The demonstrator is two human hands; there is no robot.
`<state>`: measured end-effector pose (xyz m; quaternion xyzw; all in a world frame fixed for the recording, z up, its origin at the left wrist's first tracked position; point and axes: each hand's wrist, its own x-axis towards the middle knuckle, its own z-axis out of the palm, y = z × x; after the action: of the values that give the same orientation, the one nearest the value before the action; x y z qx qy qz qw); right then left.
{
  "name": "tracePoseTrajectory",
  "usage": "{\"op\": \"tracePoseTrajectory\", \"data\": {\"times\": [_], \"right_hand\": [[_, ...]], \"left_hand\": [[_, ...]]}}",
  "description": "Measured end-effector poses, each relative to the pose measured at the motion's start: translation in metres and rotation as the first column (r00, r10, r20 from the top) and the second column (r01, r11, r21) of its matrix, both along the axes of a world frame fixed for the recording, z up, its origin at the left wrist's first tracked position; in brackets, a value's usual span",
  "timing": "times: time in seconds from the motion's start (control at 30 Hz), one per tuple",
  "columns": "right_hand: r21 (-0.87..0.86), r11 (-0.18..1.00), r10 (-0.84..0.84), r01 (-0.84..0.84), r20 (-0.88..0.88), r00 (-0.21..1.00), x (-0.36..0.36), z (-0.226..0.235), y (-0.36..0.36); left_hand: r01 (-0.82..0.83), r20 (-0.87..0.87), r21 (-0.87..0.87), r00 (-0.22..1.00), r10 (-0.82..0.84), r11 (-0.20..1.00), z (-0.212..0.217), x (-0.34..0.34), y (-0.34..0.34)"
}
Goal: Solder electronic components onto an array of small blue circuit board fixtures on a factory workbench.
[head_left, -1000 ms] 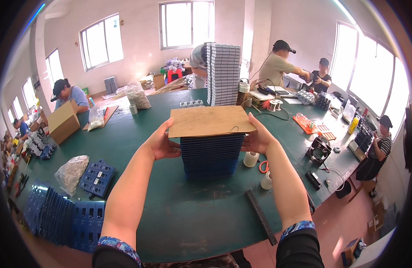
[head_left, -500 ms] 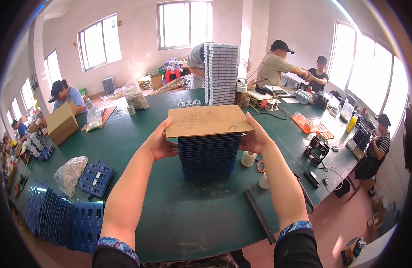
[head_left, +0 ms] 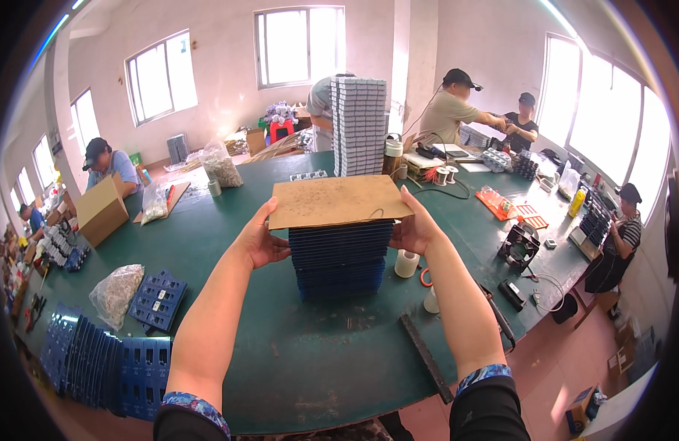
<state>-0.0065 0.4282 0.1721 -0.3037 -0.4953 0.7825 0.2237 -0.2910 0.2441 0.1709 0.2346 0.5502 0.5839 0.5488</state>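
A tall stack of thin blue panels [head_left: 341,275] stands on the green table in front of me, with a flat brown cardboard sheet [head_left: 339,202] on top. My left hand [head_left: 262,239] grips the upper stack from the left, its thumb up at the cardboard's edge. On the opposite side my right hand [head_left: 416,229] clasps it the same way, partly hidden by the sheet. The upper panels sit slightly left of the lower ones, and a step shows between them. I cannot tell whether the two parts touch.
More blue panels [head_left: 144,371] stand at the lower left, near a bag of small parts [head_left: 117,294]. Beyond my stack rises a tall grey stack [head_left: 359,128]. A white roll [head_left: 406,263] and a dark bar [head_left: 425,356] lie right. Several people work around the table.
Both hands have shifted slightly left with the cardboard and upper panels. A step now shows in the stack where its side looked even before. The view has also moved a little.
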Motion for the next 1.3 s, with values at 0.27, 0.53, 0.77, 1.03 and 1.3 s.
{"op": "tracePoseTrajectory", "data": {"times": [0.27,0.53,0.77,1.03,1.3], "right_hand": [[0.036,0.999,-0.034,0.036,-0.056,0.998,0.007,0.017,-0.013],[0.048,0.999,-0.018,0.025,-0.153,0.988,0.042,0.033,-0.084],[-0.050,0.998,-0.049,0.039,-0.218,0.975,0.101,-0.018,-0.194],[-0.235,0.972,-0.059,0.023,-0.146,0.988,0.165,-0.089,-0.308],[-0.210,0.977,0.001,-0.019,-0.086,0.996,0.180,-0.111,-0.341]], "left_hand": [[-0.069,-0.031,0.068,0.997,0.071,0.995,0.020,0.012,-0.011],[-0.045,-0.034,0.095,0.998,0.048,0.994,0.034,0.047,-0.081],[-0.095,0.063,0.114,0.994,0.089,0.989,-0.017,0.113,-0.203],[-0.101,0.242,0.223,0.969,0.046,0.970,-0.089,0.181,-0.325],[-0.090,0.361,0.216,0.932,0.006,0.972,-0.109,0.193,-0.365]]}}
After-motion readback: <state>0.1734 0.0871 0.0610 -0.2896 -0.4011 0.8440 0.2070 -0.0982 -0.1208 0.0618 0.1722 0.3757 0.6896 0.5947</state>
